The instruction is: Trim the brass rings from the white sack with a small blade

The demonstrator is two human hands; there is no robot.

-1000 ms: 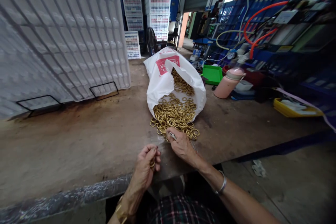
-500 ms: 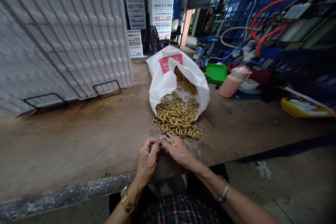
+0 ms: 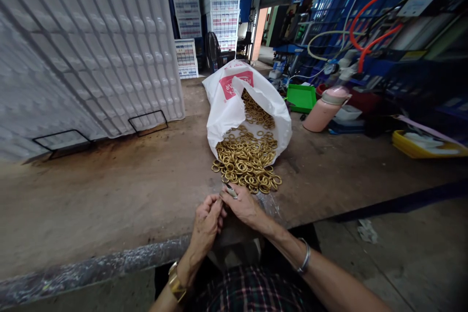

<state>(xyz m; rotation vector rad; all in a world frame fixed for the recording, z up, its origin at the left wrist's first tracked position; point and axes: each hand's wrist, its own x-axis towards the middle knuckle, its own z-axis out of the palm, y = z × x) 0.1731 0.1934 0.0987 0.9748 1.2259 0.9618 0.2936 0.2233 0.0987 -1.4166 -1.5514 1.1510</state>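
Observation:
Pinched fingers bring my left hand up against my right, over the near part of the table. A brass ring showed between the fingertips half a second ago; the fingers now mostly hide it. My right hand is closed round a small knife-like tool, pale with a dark tip, which sticks out above the thumb and forefinger. Just beyond the hands lies a heap of brass rings. It spills from the mouth of a white sack with a red print, lying on its side.
Ribbed, plastic-wrapped stacks stand on the left of the table, black wire frames at their foot. To the right are a pink bottle, a green tray and a yellow tray. A fan and white crates stand behind.
Both hands have drawn closer together at the fingertips. The tool in my right hand has shifted slightly left, and the ring's edge is now covered. The sack and heap look unchanged.

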